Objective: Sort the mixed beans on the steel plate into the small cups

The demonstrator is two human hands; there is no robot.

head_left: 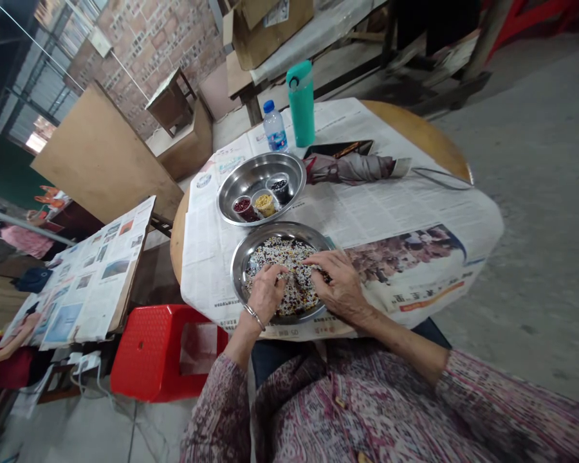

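Observation:
A round steel plate [276, 230] holds a flat layer of mixed dark, pale and reddish grains [275, 270]. My left hand [267, 292], with a metal bangle on its wrist, rests at the plate's near side, its fingertips bunched down in the grains. My right hand [340, 283] lies across the plate's right part, fingers spread over the mix. Beyond the plate, a larger steel bowl [260, 164] contains small cups of red beans [244, 208], yellow grains [265, 204] and black beans [280, 190]. Neither hand touches the bowl.
Newspaper covers the round wooden table [405, 212]. Behind the bowl stand a teal flask [300, 103] and a water bottle [275, 127]. A folded umbrella [352, 168] lies to the right. A red stool [159, 354] stands at the left, beside a newspaper-covered board [89, 276] and a red-sleeved arm [7, 354].

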